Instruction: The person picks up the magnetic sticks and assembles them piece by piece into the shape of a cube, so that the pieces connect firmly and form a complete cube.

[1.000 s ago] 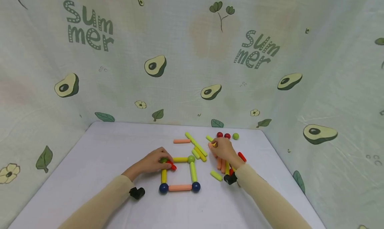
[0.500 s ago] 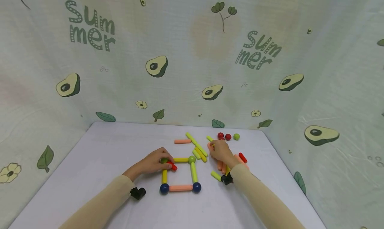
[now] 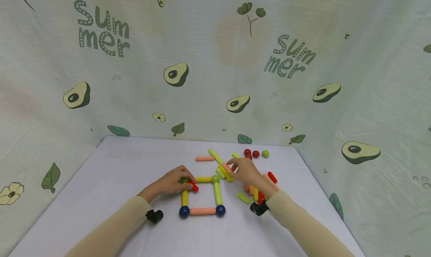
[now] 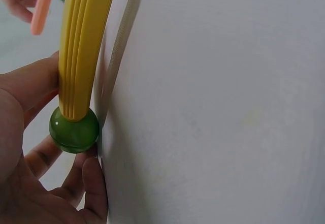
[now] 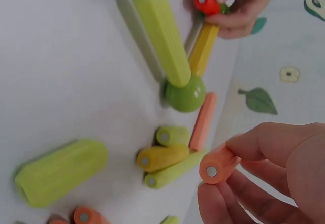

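Observation:
My left hand (image 3: 173,181) pinches a short red stick (image 3: 193,186) at the far left corner of a square frame, fingers curled about the green ball (image 4: 74,130) there. A yellow stick (image 4: 84,51) joins that ball. The frame's other sides are a second yellow stick (image 3: 203,179), a lime stick (image 3: 217,194) and a peach stick (image 3: 202,211), with dark blue balls (image 3: 184,211) at the near corners and a lime ball (image 3: 215,179) at the far right. My right hand (image 3: 247,173) pinches another peach stick (image 5: 218,165), whose end shows a silver disc.
Loose lime and yellow sticks (image 3: 225,173) lie beyond the frame's right corner, with a peach stick (image 3: 204,159) behind. More sticks (image 3: 255,194) are heaped under my right forearm. Red balls (image 3: 256,154) and a green ball (image 3: 265,153) sit at the back right.
My right hand has lifted a peach stick from the right-hand pile and moved it left, over the loose lime and yellow sticks. My left hand stays on the red stick.

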### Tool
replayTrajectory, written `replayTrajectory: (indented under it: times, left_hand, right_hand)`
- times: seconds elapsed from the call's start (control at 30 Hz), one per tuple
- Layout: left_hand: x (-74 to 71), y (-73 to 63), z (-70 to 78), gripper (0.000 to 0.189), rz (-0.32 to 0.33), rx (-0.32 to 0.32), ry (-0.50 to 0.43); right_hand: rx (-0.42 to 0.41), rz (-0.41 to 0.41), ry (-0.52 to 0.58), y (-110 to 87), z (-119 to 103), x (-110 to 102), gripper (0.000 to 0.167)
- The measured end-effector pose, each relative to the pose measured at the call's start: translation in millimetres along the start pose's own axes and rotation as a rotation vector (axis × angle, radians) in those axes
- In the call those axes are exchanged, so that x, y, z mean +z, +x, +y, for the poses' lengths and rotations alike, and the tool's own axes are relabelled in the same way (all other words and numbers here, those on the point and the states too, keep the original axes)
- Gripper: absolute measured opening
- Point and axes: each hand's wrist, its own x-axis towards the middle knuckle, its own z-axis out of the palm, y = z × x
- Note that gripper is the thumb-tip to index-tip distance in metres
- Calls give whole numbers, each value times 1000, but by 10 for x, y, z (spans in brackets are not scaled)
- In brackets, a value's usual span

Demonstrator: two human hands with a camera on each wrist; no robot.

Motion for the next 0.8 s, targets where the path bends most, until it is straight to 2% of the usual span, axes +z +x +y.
replayTrajectory:
  times: [0.3, 0.53, 0.8]
  left_hand:
    - [-16, -11, 37, 9, 4, 8, 3]
    - [-9, 1, 25, 9, 7, 3, 15]
    - [-20, -3, -1, 8, 16, 23, 13]
  right_hand:
    - [-152, -106, 72, -215, -226, 259, 35]
    - [-195, -157, 94, -269, -277, 437, 36]
    - [-230, -224, 151, -261, -375, 514, 37]
